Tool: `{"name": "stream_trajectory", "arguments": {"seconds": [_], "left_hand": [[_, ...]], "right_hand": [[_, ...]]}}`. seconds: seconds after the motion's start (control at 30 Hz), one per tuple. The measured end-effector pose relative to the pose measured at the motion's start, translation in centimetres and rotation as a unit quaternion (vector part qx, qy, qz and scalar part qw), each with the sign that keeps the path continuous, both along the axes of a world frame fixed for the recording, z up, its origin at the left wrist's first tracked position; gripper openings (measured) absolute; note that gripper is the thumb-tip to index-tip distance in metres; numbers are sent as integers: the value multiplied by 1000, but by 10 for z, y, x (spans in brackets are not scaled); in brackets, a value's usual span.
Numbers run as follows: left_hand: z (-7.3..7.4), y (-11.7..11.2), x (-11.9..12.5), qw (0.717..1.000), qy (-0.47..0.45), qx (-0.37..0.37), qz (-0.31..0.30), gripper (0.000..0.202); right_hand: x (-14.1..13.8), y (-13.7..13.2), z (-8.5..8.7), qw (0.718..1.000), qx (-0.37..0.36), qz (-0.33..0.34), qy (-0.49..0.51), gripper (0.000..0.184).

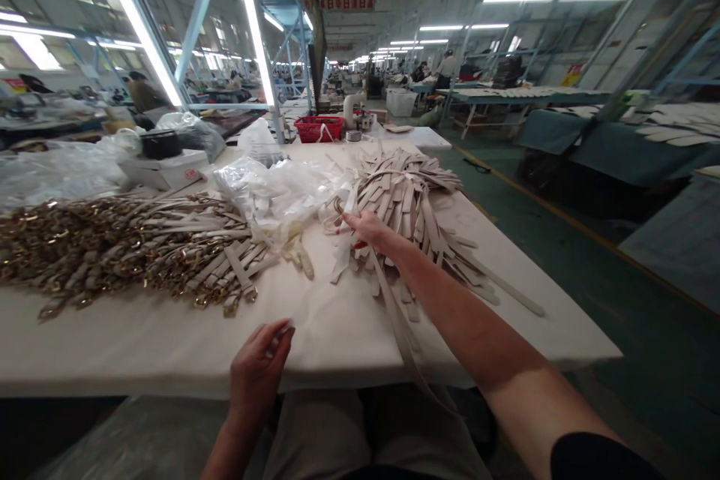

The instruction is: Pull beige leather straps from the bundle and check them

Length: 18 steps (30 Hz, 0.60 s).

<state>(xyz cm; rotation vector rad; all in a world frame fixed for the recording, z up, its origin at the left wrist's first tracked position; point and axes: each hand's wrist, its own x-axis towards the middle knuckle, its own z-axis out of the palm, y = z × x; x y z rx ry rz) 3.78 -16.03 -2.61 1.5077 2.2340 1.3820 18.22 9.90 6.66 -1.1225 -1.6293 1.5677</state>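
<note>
My right hand reaches forward over the table, its fingers closed around a beige strap whose long end hangs down past the table's front edge. A whitish strip hangs beside those fingers; whether they grip it too, I cannot tell. Under and behind this hand lies a large pile of flat beige straps. Near the front edge my left hand is closed in a pinch, with a small white bit at its fingertips that I cannot make out. Farther left lies a heap of straps with gold-coloured buckles.
Crumpled clear plastic bags lie between the two heaps. Behind are a white box with a black round item and a red basket. Blue posts with light tubes rise at the left. An aisle runs along the right.
</note>
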Motion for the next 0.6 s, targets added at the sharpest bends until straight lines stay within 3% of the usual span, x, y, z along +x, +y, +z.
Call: {"name": "stream_trajectory", "arguments": {"seconds": [0.17,0.33,0.5,0.6], "left_hand": [[-2,22,-9,999,36,-28,3,29],[-3,25,-18,994,94,-41,42,27],[4,26,3,980,199,-19,-21,26],[7,28,18,964,257,7,-63,27]], "right_hand": [[37,-26,-32,999,11,-2,-46,27],[73,-60,-40,1000,-2,-11,-26,31],[45,-112,-51,987,-84,133,-12,45],[23,-125,-62,983,-93,159,-9,43]]}}
